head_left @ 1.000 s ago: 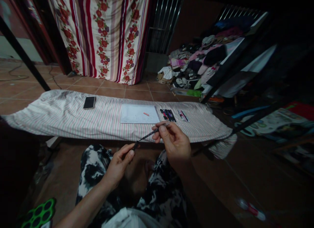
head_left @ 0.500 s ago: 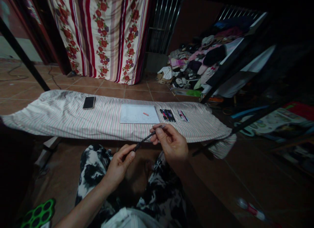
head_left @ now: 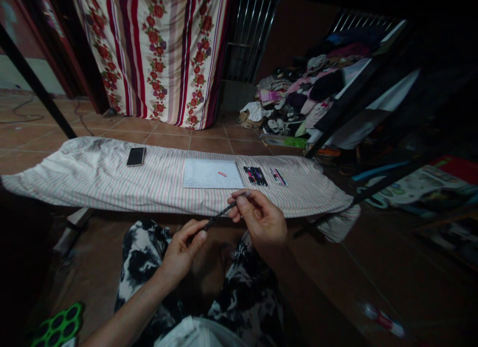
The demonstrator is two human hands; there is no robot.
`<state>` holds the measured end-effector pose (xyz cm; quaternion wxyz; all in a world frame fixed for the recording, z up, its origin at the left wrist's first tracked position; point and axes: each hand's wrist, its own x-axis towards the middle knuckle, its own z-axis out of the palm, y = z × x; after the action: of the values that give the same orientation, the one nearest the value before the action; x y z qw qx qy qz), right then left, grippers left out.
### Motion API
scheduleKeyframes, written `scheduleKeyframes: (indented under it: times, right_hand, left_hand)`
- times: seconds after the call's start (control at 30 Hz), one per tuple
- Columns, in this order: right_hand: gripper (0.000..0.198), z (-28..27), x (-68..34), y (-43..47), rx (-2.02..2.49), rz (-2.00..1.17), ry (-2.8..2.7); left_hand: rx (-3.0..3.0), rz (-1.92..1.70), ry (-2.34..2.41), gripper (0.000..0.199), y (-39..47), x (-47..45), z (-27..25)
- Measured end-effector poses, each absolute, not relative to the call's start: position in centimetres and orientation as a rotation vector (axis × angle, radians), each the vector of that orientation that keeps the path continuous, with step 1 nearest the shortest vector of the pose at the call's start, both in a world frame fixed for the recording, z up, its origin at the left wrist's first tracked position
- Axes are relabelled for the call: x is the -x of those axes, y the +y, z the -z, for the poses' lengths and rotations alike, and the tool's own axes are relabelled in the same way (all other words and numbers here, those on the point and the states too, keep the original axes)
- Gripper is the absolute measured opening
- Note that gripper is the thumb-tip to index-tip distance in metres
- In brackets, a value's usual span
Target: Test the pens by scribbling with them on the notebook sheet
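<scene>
A slim dark pen or pencil [head_left: 220, 215] with light speckles slants up to the right between my two hands, over the bench's near edge. My left hand [head_left: 184, 247] pinches its lower end between thumb and fingers. Higher up, the thumb and fingers of my right hand [head_left: 261, 217] close around the other end. Beyond them lies an open spiral notebook [head_left: 197, 175] with faint marks on its page. A small orange-red piece [head_left: 222, 174], too small to name, rests on the page. Several dark pens [head_left: 256, 176] lie in a row right of the notebook, with a few slimmer pens [head_left: 278, 176] further right.
A striped cloth [head_left: 160, 195] covers the long bench, and a phone [head_left: 136, 157] lies on its left part. Dark poles [head_left: 41, 88] stand at both sides. Behind are a floral curtain [head_left: 172, 58] and heaped clothes [head_left: 295, 93]. A bottle [head_left: 384, 319] lies on the floor.
Both hands stay almost in place. The pen or pencil between them looks slightly straighter and sharper now; nothing on the bench has moved.
</scene>
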<state>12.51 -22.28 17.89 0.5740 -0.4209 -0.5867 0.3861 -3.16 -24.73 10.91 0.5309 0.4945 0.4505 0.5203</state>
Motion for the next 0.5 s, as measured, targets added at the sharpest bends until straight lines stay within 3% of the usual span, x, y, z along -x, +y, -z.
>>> scheduleKeyframes:
  times: [0.5]
  right_hand:
    - [0.023, -17.10, -12.47, -22.28, 0.923, -0.968, -1.410]
  left_hand:
    - [-1.270, -1.259, 1.074, 0.022, -24.63, 3.25, -10.32]
